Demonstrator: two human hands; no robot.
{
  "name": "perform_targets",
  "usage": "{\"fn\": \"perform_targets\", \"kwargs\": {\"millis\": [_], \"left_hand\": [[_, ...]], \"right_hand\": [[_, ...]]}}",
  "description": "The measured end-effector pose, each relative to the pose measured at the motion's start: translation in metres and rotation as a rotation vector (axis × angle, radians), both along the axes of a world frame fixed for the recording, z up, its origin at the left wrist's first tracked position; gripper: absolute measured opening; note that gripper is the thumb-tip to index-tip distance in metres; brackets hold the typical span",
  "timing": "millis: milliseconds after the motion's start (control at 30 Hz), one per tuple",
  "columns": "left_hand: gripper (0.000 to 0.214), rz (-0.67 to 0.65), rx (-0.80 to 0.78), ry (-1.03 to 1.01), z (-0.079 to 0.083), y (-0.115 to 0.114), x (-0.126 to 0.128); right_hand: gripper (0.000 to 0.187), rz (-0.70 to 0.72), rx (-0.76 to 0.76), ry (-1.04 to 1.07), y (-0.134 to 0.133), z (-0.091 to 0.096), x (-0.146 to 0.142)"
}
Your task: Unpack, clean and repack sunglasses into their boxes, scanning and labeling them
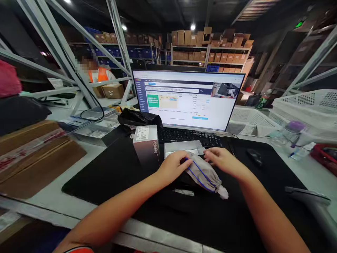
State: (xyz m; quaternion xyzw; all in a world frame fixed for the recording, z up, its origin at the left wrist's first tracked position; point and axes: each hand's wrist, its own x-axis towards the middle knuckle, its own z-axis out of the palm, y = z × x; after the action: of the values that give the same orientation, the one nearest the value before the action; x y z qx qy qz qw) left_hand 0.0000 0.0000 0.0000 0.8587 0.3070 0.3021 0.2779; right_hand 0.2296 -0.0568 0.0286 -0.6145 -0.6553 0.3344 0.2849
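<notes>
A grey drawstring pouch [204,169] with blue cords lies slanted over the black mat, its gathered end towards me on the right. My left hand [175,167] grips the pouch's far left end between thumb and fingers. Close to the pouch's upper right side, my right hand [222,160] has its fingers curled loosely and apart; whether it touches the cloth is unclear. Behind the pouch sits an open, shallow white box [171,147], partly covered by my left hand. A grey printed carton [147,149] stands upright to the left. What the pouch contains is hidden.
A monitor [184,102] and keyboard [181,135] stand behind. The mouse [254,157] and a barcode scanner [310,200] lie right. White baskets [305,105] are far right; a large cardboard box [34,158] is left. A black plastic bag [139,118] lies near the carton. Another person [101,74] is beyond the frame.
</notes>
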Motion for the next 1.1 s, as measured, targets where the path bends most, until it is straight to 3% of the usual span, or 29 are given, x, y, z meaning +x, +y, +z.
{"fn": "perform_targets", "kwargs": {"millis": [133, 200, 267, 367, 433, 500, 600, 733, 833, 933, 1000, 1100], "left_hand": [[0.018, -0.026, -0.085, -0.093, 0.003, -0.012, 0.013], [0.018, -0.095, -0.206, -0.17, 0.008, -0.017, 0.015], [0.019, -0.148, -0.299, -0.221, 0.016, -0.021, 0.013], [0.016, -0.197, -0.346, -0.198, 0.03, -0.023, 0.004], [0.011, -0.229, -0.262, -0.139, 0.038, -0.022, -0.002], [0.009, -0.235, -0.076, -0.071, 0.044, -0.02, -0.007], [0.008, -0.169, 0.159, -0.031, 0.044, -0.021, -0.015], [0.03, 0.027, 0.475, -0.159, 0.024, -0.036, -0.041], [0.024, -0.058, 0.748, -0.039, -0.005, -0.057, -0.069], [0.062, -0.023, 0.732, 0.287, -0.033, -0.072, -0.088], [0.075, 0.051, 0.661, 0.38, -0.044, -0.077, -0.092], [0.052, 0.06, 0.549, 0.352, -0.047, -0.077, -0.09]], "right_hand": [[0.063, 0.03, 0.135, -0.334, -0.026, -0.008, -0.038], [0.05, -0.004, 0.159, -0.437, -0.029, -0.011, -0.047], [0.037, -0.039, 0.158, -0.447, -0.026, -0.011, -0.047], [0.031, 0.011, 0.164, -0.39, -0.021, -0.007, -0.039], [0.031, 0.03, 0.191, -0.394, -0.02, -0.004, -0.036], [0.028, 0.025, 0.219, -0.418, -0.022, -0.001, -0.038], [0.018, 0.051, 0.25, -0.374, -0.025, 0.003, -0.038], [0.013, -0.066, 0.258, -0.097, -0.027, 0.012, -0.017], [0.032, -0.245, 0.285, 0.315, -0.028, 0.017, 0.002], [0.051, -0.328, 0.372, 0.639, -0.028, 0.015, -0.001], [0.054, -0.327, 0.393, 0.682, -0.029, 0.01, -0.016], [0.061, -0.202, 0.479, 0.569, -0.034, 0.005, -0.049]]}}
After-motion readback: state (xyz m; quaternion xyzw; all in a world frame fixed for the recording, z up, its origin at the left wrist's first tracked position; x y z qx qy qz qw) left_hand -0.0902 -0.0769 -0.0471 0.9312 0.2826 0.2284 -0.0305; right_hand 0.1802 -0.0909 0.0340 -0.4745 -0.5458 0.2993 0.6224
